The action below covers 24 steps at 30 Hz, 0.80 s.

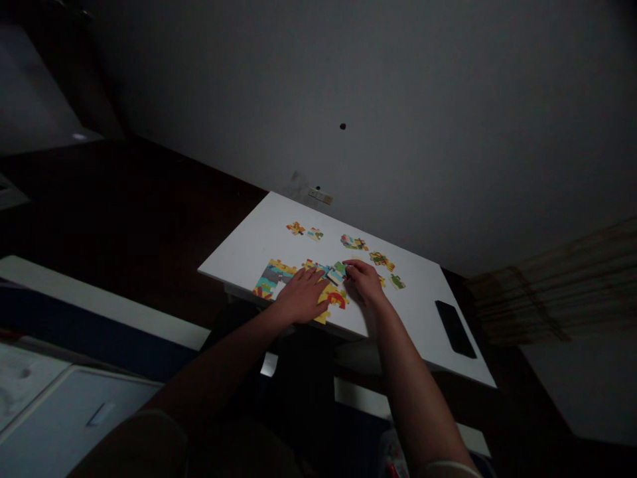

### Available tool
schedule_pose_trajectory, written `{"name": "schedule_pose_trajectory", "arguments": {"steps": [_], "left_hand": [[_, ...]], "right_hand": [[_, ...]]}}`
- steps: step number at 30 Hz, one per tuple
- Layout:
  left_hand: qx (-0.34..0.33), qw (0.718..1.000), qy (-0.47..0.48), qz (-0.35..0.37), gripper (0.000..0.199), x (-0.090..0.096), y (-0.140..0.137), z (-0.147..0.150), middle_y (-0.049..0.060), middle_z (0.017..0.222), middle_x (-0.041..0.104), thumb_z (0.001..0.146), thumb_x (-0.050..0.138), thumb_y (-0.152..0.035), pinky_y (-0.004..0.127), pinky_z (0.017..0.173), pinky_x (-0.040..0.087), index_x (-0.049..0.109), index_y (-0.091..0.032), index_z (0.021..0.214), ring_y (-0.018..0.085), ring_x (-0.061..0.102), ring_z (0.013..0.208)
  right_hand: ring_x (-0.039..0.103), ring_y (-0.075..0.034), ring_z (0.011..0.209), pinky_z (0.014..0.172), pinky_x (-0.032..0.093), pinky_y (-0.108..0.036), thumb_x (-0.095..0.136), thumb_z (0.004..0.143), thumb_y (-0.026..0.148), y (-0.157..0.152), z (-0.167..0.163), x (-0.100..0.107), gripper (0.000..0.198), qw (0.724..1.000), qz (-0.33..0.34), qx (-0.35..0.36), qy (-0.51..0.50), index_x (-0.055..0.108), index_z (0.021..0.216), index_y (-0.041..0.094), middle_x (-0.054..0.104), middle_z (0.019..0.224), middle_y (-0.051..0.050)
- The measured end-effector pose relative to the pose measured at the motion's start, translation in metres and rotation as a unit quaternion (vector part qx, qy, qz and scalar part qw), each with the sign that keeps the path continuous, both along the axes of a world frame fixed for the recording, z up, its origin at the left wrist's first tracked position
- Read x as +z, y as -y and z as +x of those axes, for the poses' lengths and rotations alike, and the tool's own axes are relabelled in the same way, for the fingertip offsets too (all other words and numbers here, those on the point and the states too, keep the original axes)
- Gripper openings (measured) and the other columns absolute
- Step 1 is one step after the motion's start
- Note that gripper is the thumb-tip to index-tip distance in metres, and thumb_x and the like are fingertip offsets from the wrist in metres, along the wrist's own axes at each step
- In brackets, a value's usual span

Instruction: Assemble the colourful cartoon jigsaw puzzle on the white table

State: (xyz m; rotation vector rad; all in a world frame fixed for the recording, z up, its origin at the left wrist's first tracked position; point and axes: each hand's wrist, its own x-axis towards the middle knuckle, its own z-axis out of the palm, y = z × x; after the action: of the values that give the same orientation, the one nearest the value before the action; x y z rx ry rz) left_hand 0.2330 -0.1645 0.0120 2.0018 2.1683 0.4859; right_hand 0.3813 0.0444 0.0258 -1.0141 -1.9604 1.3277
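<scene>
My left hand (301,297) lies flat with fingers spread on a partly joined jigsaw puzzle (271,274) near the table's front edge, covering its middle. To the right, my right hand (365,281) has its fingers closed at the edge of a green and pale-blue puzzle piece (337,273), over the puzzle's upper right part. Whether that piece is seated or raised I cannot tell. Yellow pieces with a red curved shape (336,300) show below it. Loose puzzle pieces (353,242) lie beyond my hands, and a green piece (397,281) lies right of my right hand.
The white table (239,247) stands along a grey wall with a socket strip (320,196). A flat black object (455,328), like a phone, lies at the table's right end. Two more loose pieces (295,228) sit toward the back left. The room is dim.
</scene>
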Motion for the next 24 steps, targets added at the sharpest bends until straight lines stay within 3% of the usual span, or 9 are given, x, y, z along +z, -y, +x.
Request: {"name": "schedule_pose_trajectory", "arguments": {"steps": [5,11,16,24], "left_hand": [[0.001,1.000,0.004,0.000,0.068,0.0026,0.0005,0.0005,0.015,0.190,0.052,0.119,0.057,-0.059,0.060,0.148,0.030,0.059,-0.024,0.177,0.040,0.042,0.180],[-0.003,1.000,0.003,-0.006,0.069,0.0045,0.0010,0.0004,0.017,0.191,0.051,0.120,0.057,-0.058,0.059,0.150,0.028,0.059,-0.020,0.178,0.041,0.041,0.181],[-0.002,1.000,-0.003,-0.005,0.068,0.0031,0.0004,0.0000,0.017,0.189,0.053,0.121,0.056,-0.059,0.059,0.150,0.028,0.060,-0.020,0.177,0.041,0.043,0.179],[-0.004,1.000,0.004,0.011,0.068,-0.0047,-0.0016,-0.0011,0.016,0.189,0.054,0.121,0.054,-0.060,0.058,0.150,0.026,0.059,-0.022,0.177,0.039,0.043,0.179]], "right_hand": [[0.067,-0.023,0.067,0.065,0.048,-0.035,0.082,0.075,0.056,0.0047,-0.0004,0.0001,0.043,1.000,-0.010,0.006,0.007,0.087,0.103,0.023,0.077,0.072,-0.003],[0.073,-0.025,0.073,0.071,0.054,-0.037,0.086,0.074,0.056,0.0036,-0.0006,0.0023,0.042,1.000,-0.007,0.023,0.001,0.086,0.101,0.024,0.079,0.074,-0.003],[0.075,-0.027,0.073,0.069,0.055,-0.037,0.087,0.076,0.054,0.0011,0.0026,0.0014,0.048,0.999,-0.001,0.036,0.006,0.088,0.114,0.025,0.079,0.073,-0.002],[0.072,-0.024,0.072,0.069,0.054,-0.036,0.089,0.072,0.054,-0.0001,0.0035,-0.0024,0.037,0.999,0.000,0.050,0.002,0.083,0.095,0.026,0.080,0.076,-0.003]]}}
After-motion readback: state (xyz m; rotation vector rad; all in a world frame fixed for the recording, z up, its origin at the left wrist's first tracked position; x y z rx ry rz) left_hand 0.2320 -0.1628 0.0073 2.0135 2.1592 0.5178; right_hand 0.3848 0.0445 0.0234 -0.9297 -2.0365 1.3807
